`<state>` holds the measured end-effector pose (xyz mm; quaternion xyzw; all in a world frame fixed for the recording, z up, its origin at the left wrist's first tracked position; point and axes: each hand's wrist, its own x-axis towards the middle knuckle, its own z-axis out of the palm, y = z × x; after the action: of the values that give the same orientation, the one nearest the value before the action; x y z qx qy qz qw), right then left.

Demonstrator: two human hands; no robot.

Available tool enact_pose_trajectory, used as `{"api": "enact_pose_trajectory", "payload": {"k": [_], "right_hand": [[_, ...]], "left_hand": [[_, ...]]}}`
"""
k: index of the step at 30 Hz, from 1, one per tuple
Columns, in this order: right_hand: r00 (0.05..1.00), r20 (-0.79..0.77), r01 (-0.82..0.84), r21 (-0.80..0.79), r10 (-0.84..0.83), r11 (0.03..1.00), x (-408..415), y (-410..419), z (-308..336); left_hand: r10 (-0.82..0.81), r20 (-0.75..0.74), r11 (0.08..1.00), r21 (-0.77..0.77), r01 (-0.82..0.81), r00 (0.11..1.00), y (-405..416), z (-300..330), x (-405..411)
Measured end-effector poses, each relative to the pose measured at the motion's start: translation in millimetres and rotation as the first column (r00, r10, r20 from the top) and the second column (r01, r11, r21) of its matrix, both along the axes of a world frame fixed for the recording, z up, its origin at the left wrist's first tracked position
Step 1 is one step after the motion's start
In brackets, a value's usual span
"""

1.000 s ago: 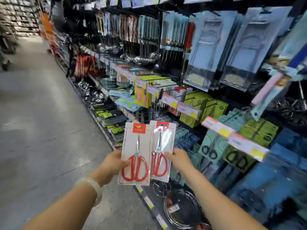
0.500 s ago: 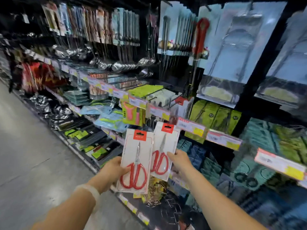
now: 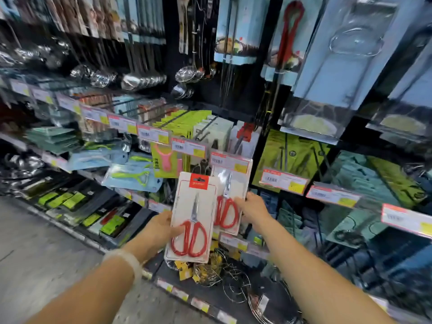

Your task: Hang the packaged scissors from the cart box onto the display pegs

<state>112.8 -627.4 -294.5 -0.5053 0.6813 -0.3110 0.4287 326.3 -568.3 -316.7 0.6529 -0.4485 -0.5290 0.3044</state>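
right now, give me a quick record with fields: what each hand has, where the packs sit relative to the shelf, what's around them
left hand: left hand holds a scissors pack by its left edge, thumb over the red handles
right hand: right hand holds a second scissors pack by its right edge
pack positions: side by side, upright; the second one's top reaches the price tag on the shelf rail
hung yet: neither visibly on a peg
nearby: pink peeler pack up-left, wire rings below
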Motion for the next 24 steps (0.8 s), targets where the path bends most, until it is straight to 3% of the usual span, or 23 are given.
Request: {"api": "enact_pose_trajectory", "payload": {"k": [4, 8, 20, 24], "right_hand": [[0.994, 0.104, 0.029, 0.048, -0.034, 0.998, 9, -5, -8], [0.99, 0.106, 0.087, 0.023, -0.089, 0.996, 14, -16, -16], [0.991, -0.079, 0.089, -0.206, -0.107, 0.975, 19, -14, -41], [0.992, -0.097, 0.057, -0.215, -0.079, 0.975, 21, -20, -38]], "left_hand": [[0.008, -0.013, 1.0, 0.015, -0.008, 1.0, -7, -6, 4], [-0.013, -0.032, 0.999, 0.053, 0.015, 0.999, -9, -15, 10], [0.006, -0.071, 0.995, 0.102, 0.002, 0.997, -13, -19, 10], [0.017, -0.078, 0.994, 0.107, -0.009, 0.997, -18, -18, 14]]}}
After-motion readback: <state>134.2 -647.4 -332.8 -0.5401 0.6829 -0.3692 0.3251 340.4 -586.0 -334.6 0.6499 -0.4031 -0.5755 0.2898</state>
